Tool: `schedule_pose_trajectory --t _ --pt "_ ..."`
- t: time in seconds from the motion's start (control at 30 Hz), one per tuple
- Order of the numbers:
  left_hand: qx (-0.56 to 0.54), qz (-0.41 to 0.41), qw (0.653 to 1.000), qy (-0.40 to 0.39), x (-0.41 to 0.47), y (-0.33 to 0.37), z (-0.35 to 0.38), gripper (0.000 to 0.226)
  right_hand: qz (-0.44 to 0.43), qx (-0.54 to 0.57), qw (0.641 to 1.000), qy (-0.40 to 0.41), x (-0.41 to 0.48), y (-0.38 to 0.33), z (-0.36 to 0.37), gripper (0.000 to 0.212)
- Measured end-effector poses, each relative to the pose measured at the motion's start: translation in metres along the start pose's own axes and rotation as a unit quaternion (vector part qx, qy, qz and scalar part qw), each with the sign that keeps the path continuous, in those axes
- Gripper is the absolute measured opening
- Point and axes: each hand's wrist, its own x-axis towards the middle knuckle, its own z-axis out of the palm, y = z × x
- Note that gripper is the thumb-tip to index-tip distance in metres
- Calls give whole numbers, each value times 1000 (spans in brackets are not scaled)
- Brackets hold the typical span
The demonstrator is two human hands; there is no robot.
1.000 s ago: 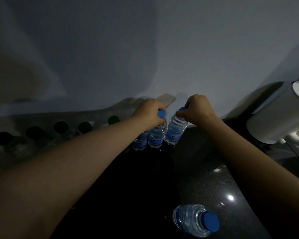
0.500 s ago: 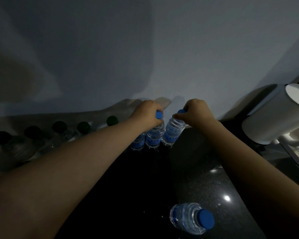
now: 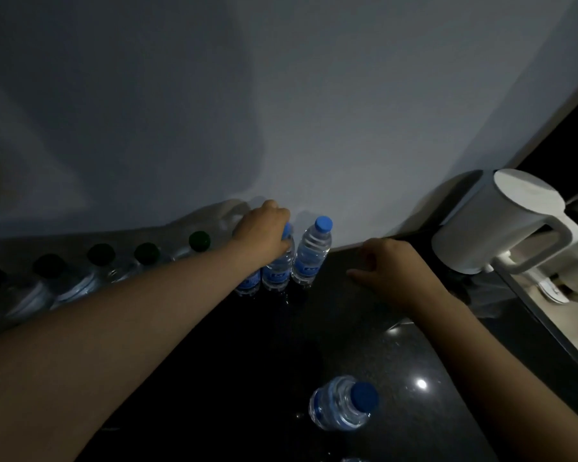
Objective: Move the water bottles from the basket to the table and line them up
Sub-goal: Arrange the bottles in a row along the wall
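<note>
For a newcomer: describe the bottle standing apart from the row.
Find the white kettle at the dark table's right. Nearer the camera than the right hand stands a blue-capped bottle. Unlike the row along the wall, it stands apart.

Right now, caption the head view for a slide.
Left hand grips a blue-capped bottle; right hand, empty, beside the end bottle.

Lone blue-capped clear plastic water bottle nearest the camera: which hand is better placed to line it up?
Right, probably. The right hand holds nothing and hovers nearer the lone blue-capped clear plastic water bottle; the left hand grips the cap of a clear plastic bottle in the row.
</note>
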Motion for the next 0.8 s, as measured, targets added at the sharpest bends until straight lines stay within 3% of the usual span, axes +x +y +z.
schedule_pose_trajectory --t 0.37,0.8 --pt "-127 32 990 44 -115 5 -20 32 -10 88 995 -36 -123 -17 5 36" --pt "-182 23 981 -64 -243 20 17 38 43 137 990 -14 -229 -20 34 23"
